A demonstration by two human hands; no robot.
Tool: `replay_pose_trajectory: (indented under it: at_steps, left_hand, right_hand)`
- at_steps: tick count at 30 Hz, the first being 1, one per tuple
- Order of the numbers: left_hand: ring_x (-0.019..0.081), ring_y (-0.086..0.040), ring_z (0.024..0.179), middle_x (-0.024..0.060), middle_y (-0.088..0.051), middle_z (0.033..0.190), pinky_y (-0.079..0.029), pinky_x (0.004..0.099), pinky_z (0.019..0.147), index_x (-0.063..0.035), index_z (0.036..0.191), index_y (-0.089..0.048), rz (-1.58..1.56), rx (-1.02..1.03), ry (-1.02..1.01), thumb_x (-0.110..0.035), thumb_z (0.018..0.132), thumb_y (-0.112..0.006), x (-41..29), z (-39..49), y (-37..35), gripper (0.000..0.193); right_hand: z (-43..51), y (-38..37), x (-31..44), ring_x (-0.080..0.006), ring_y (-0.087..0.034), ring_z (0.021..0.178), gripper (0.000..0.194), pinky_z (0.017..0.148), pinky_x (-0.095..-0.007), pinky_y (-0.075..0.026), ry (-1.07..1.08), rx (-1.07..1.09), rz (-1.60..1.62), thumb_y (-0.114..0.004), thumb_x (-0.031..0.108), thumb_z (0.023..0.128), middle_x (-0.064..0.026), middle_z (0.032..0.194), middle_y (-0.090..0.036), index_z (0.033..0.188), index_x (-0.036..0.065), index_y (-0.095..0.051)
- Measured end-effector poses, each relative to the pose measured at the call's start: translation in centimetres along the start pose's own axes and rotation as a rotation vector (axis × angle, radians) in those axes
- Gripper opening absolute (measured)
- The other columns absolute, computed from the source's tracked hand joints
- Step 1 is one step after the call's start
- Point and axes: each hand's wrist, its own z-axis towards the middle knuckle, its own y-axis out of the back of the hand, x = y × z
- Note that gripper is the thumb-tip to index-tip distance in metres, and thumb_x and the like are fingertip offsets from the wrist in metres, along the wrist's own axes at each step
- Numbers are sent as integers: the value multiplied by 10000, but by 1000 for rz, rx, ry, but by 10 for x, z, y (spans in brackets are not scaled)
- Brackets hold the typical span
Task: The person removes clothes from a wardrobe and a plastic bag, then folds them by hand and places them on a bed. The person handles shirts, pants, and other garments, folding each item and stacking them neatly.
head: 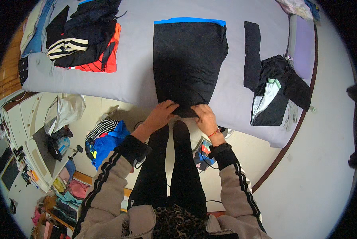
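A black garment with a blue band along its far edge [187, 59], probably trousers folded lengthwise, lies on the grey bed sheet [136, 59] in the middle. Its narrow near end reaches the bed's front edge. My left hand [163, 113] grips the left corner of that end, fingertips on top of the cloth. At the right corner, my right hand [204, 118], with a red cord at the wrist, holds the fabric the same way. The cloth between both hands looks smooth, with small creases near the fingers.
On the bed's left lies a pile of dark and red clothes [89, 44]. Black clothing with a white-green panel [271, 95] lies at the right, near a purple pillow [304, 44]. Blue and striped clothes [109, 143] are below the bed, left of my legs; a white cabinet [32, 128] stands farther left.
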Motion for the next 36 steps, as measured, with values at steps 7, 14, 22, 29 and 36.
replay_pose_trajectory:
  at_steps: [7,14,22,29,36]
  left_hand:
    - [337,-497,1177,127,-521,1273,-424,476,991,-93,1371,-497,269,-124,-70,-208,847,-670,-15,27,6,564]
    - [317,-467,1206,107,-528,1268,-382,475,1036,-65,1248,-604,526,-83,-222,-186,668,-731,6,48,7,606]
    - [316,-480,1156,103,-562,1121,-403,467,1013,-72,1208,-630,414,4,-207,-231,658,-771,9,73,29,590]
    - [314,-548,1065,111,-578,1113,-394,484,970,-132,1304,-529,579,13,-174,-376,644,-821,12,85,28,762]
    - [336,-558,1068,108,-603,1093,-373,498,971,-165,1278,-517,554,360,48,-360,658,-809,4,127,45,712]
  right_hand:
    - [40,4,-16,-446,-619,748,348,682,-477,-471,-440,22,199,-689,255,888,-228,775,-631,1136,112,-490]
    - [63,14,0,-441,-623,945,415,743,-498,-487,-488,-47,-79,-697,332,872,-226,996,-655,1104,62,-483]
    - [67,17,-22,-380,-623,921,480,829,-448,-478,137,17,-116,-773,264,765,-153,1082,-644,1163,45,-619]
    - [104,32,-27,-371,-618,807,404,674,-432,-498,-328,108,189,-758,329,833,-162,931,-633,1003,45,-526]
    - [85,22,-7,-327,-503,1135,511,1004,-457,-354,229,0,-466,-732,298,772,-127,1187,-568,1174,17,-588]
